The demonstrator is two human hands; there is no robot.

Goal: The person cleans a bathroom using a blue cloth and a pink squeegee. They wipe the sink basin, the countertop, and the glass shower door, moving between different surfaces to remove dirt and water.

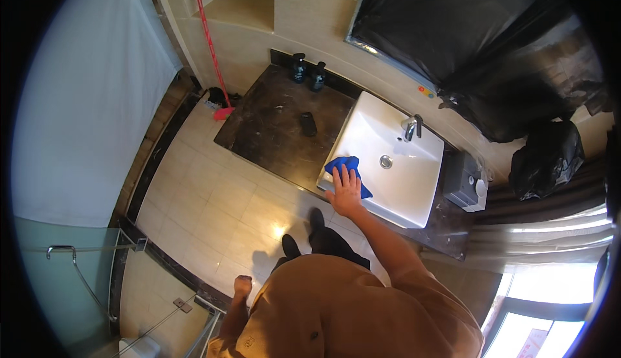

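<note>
The right hand (347, 195) is laid flat with its fingers extended and a little spread; it touches the blue cloth (350, 162) from above and does not pinch it. This cloth lies at the near left corner of the white sink (404, 196), which stands on the dark desk (259, 122). The left hand (242, 285) hangs low, apart from the desk; it seems curled, but I cannot tell if it is fully closed.

R hand (347, 195) atop cloth (344, 164) at near-L corner of sink (404, 190), tap (410, 127) at its back edge. On counter (268, 134), L of sink: 2 bottles (299, 70) at rear, obj. (308, 124) nearer; R of sink, box (458, 180). Broom (213, 50) just L of counter.
</note>
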